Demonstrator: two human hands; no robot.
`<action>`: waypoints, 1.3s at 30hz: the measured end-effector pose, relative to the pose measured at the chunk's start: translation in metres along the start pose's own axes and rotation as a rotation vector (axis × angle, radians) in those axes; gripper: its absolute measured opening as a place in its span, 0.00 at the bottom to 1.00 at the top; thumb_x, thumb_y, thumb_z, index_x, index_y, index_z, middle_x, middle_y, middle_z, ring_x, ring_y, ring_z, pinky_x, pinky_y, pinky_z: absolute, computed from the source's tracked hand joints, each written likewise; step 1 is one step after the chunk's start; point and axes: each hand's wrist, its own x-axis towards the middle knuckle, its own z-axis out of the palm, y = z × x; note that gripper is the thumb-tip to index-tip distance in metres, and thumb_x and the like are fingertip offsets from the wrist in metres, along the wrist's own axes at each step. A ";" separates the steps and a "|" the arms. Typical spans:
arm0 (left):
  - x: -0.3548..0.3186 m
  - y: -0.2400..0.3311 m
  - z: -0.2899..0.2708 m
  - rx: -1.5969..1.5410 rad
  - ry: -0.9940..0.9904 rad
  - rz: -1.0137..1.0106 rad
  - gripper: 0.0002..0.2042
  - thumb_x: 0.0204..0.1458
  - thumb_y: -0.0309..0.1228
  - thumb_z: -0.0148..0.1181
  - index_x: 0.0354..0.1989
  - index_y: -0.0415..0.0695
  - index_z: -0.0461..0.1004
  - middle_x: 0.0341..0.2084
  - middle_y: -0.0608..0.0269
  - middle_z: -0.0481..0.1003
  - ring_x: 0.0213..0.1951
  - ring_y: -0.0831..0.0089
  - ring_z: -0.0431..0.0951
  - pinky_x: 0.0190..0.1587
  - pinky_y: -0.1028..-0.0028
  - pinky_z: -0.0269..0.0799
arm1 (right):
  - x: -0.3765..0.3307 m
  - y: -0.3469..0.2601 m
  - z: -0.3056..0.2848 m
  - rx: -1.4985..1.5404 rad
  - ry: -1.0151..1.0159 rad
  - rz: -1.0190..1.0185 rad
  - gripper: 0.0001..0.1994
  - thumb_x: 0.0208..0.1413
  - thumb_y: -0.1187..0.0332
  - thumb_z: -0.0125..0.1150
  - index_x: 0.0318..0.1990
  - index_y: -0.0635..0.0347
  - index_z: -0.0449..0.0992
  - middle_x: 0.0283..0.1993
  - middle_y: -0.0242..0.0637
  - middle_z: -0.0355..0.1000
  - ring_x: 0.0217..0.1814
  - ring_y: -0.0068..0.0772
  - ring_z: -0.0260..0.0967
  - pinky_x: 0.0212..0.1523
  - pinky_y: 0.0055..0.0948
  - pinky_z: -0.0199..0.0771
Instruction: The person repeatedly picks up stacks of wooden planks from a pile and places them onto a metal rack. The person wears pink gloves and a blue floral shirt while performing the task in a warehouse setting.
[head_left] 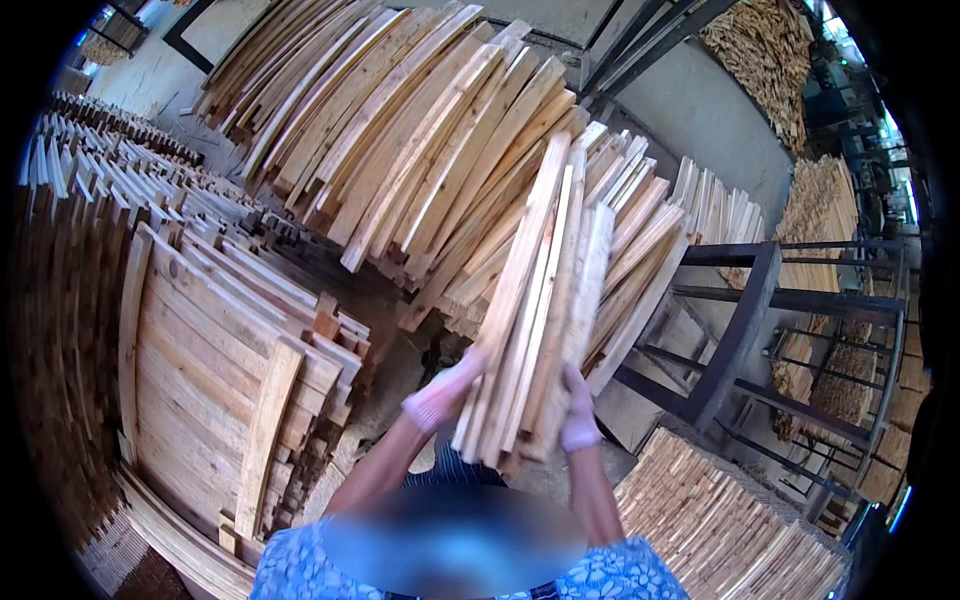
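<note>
Two hands: left hand (443,395) and right hand (579,415), both gloved, clasped the lower end of one bundle of slats (540,300).
Bundle: raised in front of the person, tilted up and away, its top over the big plank heap (400,130).
Handling: stiff, rough wood; likely heavy and prone to fanning apart, so it seemed best squeezed from both sides near the bottom.
Nearby: dark metal rack (740,330) at right, stacked pallet (210,370) at left.

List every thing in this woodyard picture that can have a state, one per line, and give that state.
Bundle of pale wooden slats: lifted, tilted, held at its lower end.
Left hand in a pink-white glove: gripping the bundle's left edge.
Right hand in a white glove: gripping its right edge.
Large heap of slats: lying stacked.
Dark metal rack: standing upright.
</note>
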 end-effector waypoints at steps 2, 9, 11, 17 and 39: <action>0.048 0.001 -0.006 0.428 -0.031 0.274 0.53 0.52 0.62 0.65 0.77 0.43 0.45 0.63 0.48 0.69 0.63 0.62 0.69 0.62 0.67 0.67 | 0.051 0.022 -0.004 -0.035 -0.069 -0.215 0.29 0.58 0.54 0.65 0.62 0.64 0.72 0.54 0.45 0.77 0.52 0.43 0.78 0.56 0.43 0.80; 0.021 0.048 0.047 0.702 0.155 0.321 0.57 0.48 0.56 0.71 0.78 0.46 0.41 0.60 0.44 0.72 0.62 0.59 0.71 0.65 0.66 0.64 | 0.046 0.012 -0.001 0.021 -0.240 -0.301 0.29 0.57 0.56 0.66 0.61 0.65 0.72 0.55 0.43 0.76 0.55 0.42 0.76 0.60 0.42 0.76; 0.013 0.042 0.054 0.588 0.102 0.466 0.56 0.48 0.50 0.75 0.78 0.46 0.41 0.62 0.46 0.70 0.63 0.61 0.70 0.66 0.67 0.64 | 0.029 0.006 0.006 -0.057 -0.261 -0.374 0.28 0.58 0.55 0.64 0.60 0.65 0.73 0.56 0.43 0.76 0.55 0.40 0.76 0.58 0.40 0.77; -0.035 0.060 0.088 0.242 -0.124 0.724 0.55 0.47 0.37 0.78 0.78 0.44 0.42 0.66 0.52 0.64 0.67 0.64 0.63 0.70 0.66 0.58 | -0.056 -0.033 0.081 -0.125 -0.325 -0.501 0.32 0.56 0.51 0.65 0.62 0.65 0.71 0.56 0.44 0.76 0.55 0.40 0.76 0.57 0.39 0.78; -0.347 -0.039 -0.115 0.092 1.495 0.835 0.47 0.54 0.47 0.66 0.77 0.47 0.43 0.65 0.35 0.62 0.65 0.45 0.66 0.67 0.55 0.62 | -0.083 0.232 0.390 -1.393 -1.108 -0.629 0.33 0.51 0.69 0.59 0.66 0.70 0.62 0.55 0.51 0.73 0.57 0.47 0.73 0.58 0.35 0.72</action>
